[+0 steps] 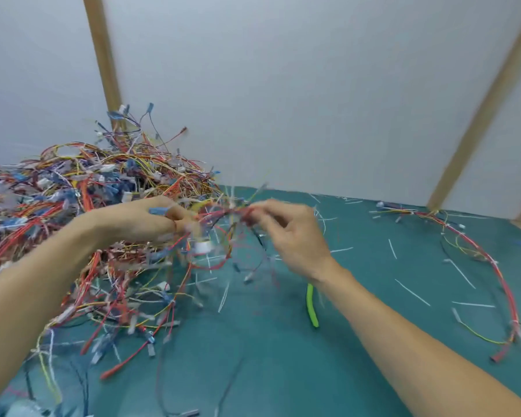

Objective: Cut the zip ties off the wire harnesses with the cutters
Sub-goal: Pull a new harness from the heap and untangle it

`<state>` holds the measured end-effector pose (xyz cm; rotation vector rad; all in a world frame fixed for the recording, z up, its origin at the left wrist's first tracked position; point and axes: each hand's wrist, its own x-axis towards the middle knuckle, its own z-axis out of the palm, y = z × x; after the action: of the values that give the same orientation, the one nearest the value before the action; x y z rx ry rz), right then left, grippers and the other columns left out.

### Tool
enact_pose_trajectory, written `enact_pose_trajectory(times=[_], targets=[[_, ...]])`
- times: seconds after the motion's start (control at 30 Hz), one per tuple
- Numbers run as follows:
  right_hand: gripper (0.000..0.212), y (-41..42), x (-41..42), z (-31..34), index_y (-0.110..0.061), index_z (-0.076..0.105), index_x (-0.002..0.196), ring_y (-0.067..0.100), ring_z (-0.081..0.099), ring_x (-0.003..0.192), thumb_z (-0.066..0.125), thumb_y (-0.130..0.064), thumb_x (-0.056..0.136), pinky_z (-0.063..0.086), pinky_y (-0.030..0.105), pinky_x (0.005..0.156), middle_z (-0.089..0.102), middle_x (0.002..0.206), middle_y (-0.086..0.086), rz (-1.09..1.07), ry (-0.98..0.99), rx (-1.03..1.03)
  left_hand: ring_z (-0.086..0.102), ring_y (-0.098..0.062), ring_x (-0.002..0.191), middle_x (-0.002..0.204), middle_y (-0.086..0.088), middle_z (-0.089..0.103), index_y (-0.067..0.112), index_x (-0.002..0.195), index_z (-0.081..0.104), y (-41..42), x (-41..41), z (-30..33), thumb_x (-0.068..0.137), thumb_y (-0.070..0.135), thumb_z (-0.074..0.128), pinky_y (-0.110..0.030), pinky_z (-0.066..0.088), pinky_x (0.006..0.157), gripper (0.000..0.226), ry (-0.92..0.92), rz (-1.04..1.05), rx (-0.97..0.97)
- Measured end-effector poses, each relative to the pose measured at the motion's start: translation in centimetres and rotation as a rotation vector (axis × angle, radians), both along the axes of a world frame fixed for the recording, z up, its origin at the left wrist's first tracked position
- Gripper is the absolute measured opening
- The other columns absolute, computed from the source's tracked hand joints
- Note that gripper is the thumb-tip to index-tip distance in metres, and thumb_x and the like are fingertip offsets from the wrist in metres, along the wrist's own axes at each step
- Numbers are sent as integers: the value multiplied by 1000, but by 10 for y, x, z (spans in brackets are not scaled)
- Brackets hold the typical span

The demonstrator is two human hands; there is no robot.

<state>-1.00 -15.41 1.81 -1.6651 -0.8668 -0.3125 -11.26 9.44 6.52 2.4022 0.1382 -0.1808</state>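
Harness wires stretch between both sets of fingers, above the green mat. Left hand grips one end with curled fingers; right hand pinches the other end. A wire pile lies behind the left fingers.

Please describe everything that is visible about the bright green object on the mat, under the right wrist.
The bright green object is a narrow, slightly curved strip, smooth like plastic or rubber. It may be a handle of the cutters, but no blade shows. It lies flat on the teal mat, running toward the camera. Its upper end disappears behind the right wrist, which hangs above it. Neither hand grips it. Its near end lies free on the mat.
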Motion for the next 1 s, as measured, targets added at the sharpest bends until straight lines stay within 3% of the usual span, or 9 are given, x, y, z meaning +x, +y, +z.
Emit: enact_pose_trajectory(times=[0.1, 0.27, 0.37, 0.5, 0.6, 0.77, 0.87, 0.93, 1.0], targets=[[27, -9, 16, 2, -22, 74, 87, 15, 70, 72, 57, -10, 104, 59, 39, 64, 70, 73, -5, -177, 211, 232, 54, -18, 65, 79, -22, 65, 1, 90, 70, -11, 6, -5, 102, 23, 56, -26, 40, 62, 28, -104, 128, 11], [28, -32, 50, 3, -14, 61, 81, 14, 65, 54, 50, -12, 106, 54, 29, 40, 58, 56, -5, -371, 572, 357, 68, -10, 68, 92, -7, 76, 11, 100, 72, -31, 23, 0, 107, 30, 44, -15, 49, 57, 35, -450, 336, -176], [24, -33, 51, -1, -10, 65, 88, 17, 65, 52, 49, -10, 106, 51, 27, 37, 55, 62, 6, -211, 645, 181, 68, -2, 83, 98, 10, 76, 25, 105, 73, -50, 33, 0, 97, 57, 52, -21, 52, 74, 39, -305, 76, 24], [24, -33, 43, 5, -9, 60, 91, 13, 64, 46, 45, -11, 110, 50, 25, 36, 59, 74, 8, -81, 658, 322, 60, -12, 118, 135, 7, 61, 25, 142, 50, -87, 54, -33, 88, 67, 58, -29, 45, 102, 69, -114, -123, 308], [26, -46, 43, 24, -12, 58, 88, 12, 64, 48, 43, -12, 110, 50, 25, 38, 59, 71, 4, -112, 619, 567, 52, -20, 132, 146, 5, 52, 29, 152, 34, -102, 65, -69, 88, 69, 57, -36, 42, 107, 78, -38, -180, 514], [28, -104, 65, 77, -17, 56, 83, 11, 59, 48, 45, -12, 108, 48, 23, 40, 56, 58, -2, -267, 500, 947, 53, -19, 126, 128, 5, 56, 36, 144, 37, -87, 56, -93, 98, 45, 52, -39, 45, 93, 49, -171, -187, 972], [24, -124, 78, 91, -17, 56, 87, 12, 64, 56, 43, -12, 106, 53, 27, 49, 57, 70, 1, -304, 425, 948, 59, -20, 110, 105, 6, 63, 29, 114, 63, -75, 42, -92, 80, 25, 71, -44, 46, 94, 36, -523, -376, 1192], [23, -129, 86, 97, -17, 58, 92, 15, 69, 69, 42, -14, 108, 60, 32, 58, 65, 78, 1, -264, 429, 924, 61, -26, 117, 101, 1, 66, 23, 98, 71, -68, 29, -90, 69, 16, 74, -62, 33, 109, 31, -685, -526, 1239], [24, -135, 96, 100, -19, 59, 98, 14, 70, 84, 39, -18, 110, 62, 37, 70, 70, 94, -1, -259, 486, 965, 59, -29, 125, 96, -1, 71, 19, 95, 72, -65, 13, -86, 70, 15, 66, -70, 7, 116, 26, -514, -550, 1358]])
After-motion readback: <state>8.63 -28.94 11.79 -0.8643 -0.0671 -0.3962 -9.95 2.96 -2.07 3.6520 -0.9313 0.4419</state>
